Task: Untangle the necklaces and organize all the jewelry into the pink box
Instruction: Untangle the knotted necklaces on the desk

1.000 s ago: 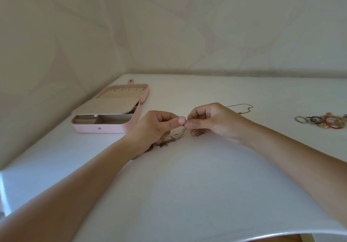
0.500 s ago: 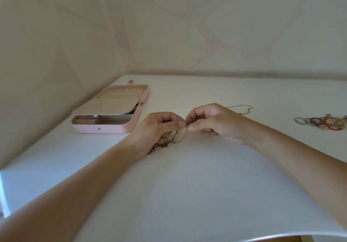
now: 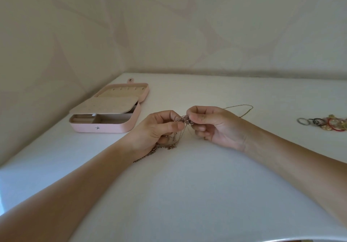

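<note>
A knot of thin tangled necklaces (image 3: 183, 120) is pinched between my left hand (image 3: 159, 129) and my right hand (image 3: 212, 124), a little above the white table (image 3: 187, 185). Loose chain strands hang from the knot and trail on the table under my left palm. One thin chain (image 3: 242, 108) loops out behind my right hand. The pink box (image 3: 112, 127) lies open to the left, its beige inner flap half raised over the compartments.
A heap of rings and bracelets (image 3: 326, 123), some red and gold, lies at the right edge of the table. Walls close the table in on the left and at the back. The near table edge curves at the bottom right.
Both hands have lifted the knot slightly off the table. More chain now shows between the fingertips, and strands hang down below them.
</note>
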`<act>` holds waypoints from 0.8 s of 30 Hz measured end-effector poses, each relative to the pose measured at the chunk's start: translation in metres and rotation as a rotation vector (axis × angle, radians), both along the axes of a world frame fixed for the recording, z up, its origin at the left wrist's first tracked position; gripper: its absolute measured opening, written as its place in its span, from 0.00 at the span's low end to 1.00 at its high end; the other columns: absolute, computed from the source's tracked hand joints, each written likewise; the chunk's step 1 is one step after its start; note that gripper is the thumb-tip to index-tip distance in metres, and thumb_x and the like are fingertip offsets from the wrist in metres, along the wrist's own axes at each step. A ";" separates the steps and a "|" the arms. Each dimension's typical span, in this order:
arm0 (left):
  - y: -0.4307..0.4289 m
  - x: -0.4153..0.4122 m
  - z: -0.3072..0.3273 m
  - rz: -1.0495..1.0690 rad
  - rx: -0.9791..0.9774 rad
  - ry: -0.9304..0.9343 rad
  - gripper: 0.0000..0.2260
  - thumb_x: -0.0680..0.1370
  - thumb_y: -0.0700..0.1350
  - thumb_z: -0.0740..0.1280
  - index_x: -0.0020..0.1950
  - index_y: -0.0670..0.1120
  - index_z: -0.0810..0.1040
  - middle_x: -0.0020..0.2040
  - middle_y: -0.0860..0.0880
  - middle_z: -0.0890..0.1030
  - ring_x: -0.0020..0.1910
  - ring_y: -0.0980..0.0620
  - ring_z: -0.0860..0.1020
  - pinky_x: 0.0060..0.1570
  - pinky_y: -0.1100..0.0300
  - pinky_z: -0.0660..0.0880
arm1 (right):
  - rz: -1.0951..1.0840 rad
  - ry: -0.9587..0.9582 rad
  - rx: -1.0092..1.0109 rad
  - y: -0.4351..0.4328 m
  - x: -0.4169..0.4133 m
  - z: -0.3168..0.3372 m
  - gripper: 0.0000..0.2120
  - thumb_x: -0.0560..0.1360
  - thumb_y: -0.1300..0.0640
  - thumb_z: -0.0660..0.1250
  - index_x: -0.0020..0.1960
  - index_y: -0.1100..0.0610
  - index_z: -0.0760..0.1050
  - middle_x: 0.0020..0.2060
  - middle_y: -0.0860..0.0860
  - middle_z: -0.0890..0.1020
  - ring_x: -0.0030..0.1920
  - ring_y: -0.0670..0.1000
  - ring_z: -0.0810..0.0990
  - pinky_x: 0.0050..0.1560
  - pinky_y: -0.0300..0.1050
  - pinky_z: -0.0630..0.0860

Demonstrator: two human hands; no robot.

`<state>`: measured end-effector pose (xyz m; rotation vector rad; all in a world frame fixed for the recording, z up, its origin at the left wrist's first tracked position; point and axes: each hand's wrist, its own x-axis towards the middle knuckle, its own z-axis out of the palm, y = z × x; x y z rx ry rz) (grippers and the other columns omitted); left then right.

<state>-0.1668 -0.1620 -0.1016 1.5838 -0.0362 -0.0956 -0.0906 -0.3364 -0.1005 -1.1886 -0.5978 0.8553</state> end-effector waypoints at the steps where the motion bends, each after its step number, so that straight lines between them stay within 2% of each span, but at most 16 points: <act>1: 0.000 0.000 0.000 0.008 -0.010 -0.001 0.09 0.68 0.40 0.69 0.30 0.50 0.74 0.26 0.57 0.70 0.24 0.59 0.61 0.24 0.68 0.57 | -0.028 -0.017 -0.012 0.000 0.000 0.000 0.03 0.69 0.61 0.66 0.39 0.58 0.72 0.28 0.45 0.73 0.27 0.43 0.65 0.27 0.34 0.59; 4: -0.001 0.000 0.001 0.037 -0.040 -0.009 0.12 0.66 0.38 0.69 0.28 0.49 0.69 0.28 0.57 0.74 0.25 0.60 0.64 0.24 0.69 0.58 | -0.042 -0.026 -0.031 0.001 -0.002 0.001 0.03 0.69 0.61 0.66 0.39 0.59 0.72 0.25 0.45 0.73 0.26 0.43 0.64 0.26 0.34 0.58; 6: 0.001 0.000 0.001 0.051 -0.069 -0.003 0.14 0.65 0.38 0.70 0.28 0.49 0.67 0.27 0.56 0.72 0.25 0.60 0.63 0.24 0.69 0.58 | -0.018 -0.084 -0.070 0.001 0.000 0.000 0.04 0.70 0.62 0.69 0.40 0.58 0.73 0.26 0.46 0.71 0.27 0.44 0.64 0.27 0.35 0.58; 9: 0.004 -0.001 0.003 0.061 -0.118 0.033 0.15 0.63 0.42 0.73 0.30 0.50 0.66 0.31 0.52 0.69 0.26 0.58 0.59 0.24 0.67 0.55 | -0.038 -0.281 -0.189 -0.002 -0.001 0.004 0.05 0.71 0.61 0.71 0.40 0.55 0.75 0.28 0.50 0.67 0.28 0.46 0.62 0.30 0.39 0.56; 11: 0.004 -0.002 0.002 0.040 -0.147 0.057 0.14 0.67 0.43 0.71 0.31 0.49 0.65 0.29 0.52 0.71 0.26 0.57 0.56 0.23 0.67 0.53 | -0.136 -0.388 -0.260 -0.002 -0.002 0.006 0.06 0.72 0.64 0.69 0.40 0.55 0.76 0.28 0.49 0.68 0.26 0.45 0.64 0.30 0.38 0.58; 15: -0.001 -0.004 0.003 -0.026 -0.114 0.066 0.10 0.73 0.46 0.65 0.32 0.50 0.69 0.24 0.55 0.63 0.25 0.57 0.54 0.22 0.66 0.51 | -0.335 -0.698 -0.382 0.000 -0.009 0.005 0.05 0.74 0.62 0.68 0.42 0.54 0.81 0.27 0.41 0.75 0.24 0.40 0.69 0.29 0.29 0.62; 19: 0.000 -0.007 0.005 0.015 -0.053 0.073 0.08 0.73 0.49 0.65 0.36 0.48 0.70 0.25 0.55 0.58 0.24 0.57 0.53 0.24 0.65 0.51 | -0.451 -0.702 -0.381 -0.002 -0.007 0.005 0.05 0.74 0.54 0.70 0.41 0.54 0.81 0.25 0.40 0.75 0.24 0.40 0.70 0.28 0.28 0.61; 21: -0.002 -0.008 0.004 0.029 -0.004 0.068 0.06 0.72 0.47 0.67 0.38 0.47 0.73 0.27 0.54 0.57 0.24 0.57 0.53 0.24 0.66 0.51 | -0.475 -0.683 -0.381 0.000 -0.008 0.004 0.08 0.74 0.52 0.69 0.40 0.55 0.81 0.25 0.44 0.72 0.24 0.42 0.66 0.29 0.34 0.61; 24: -0.007 -0.007 0.003 0.031 0.089 0.045 0.03 0.72 0.42 0.69 0.44 0.47 0.77 0.26 0.54 0.58 0.23 0.58 0.54 0.22 0.68 0.53 | -0.467 -0.723 -0.451 0.002 -0.014 0.002 0.16 0.77 0.49 0.65 0.34 0.56 0.80 0.19 0.45 0.65 0.23 0.45 0.61 0.29 0.40 0.59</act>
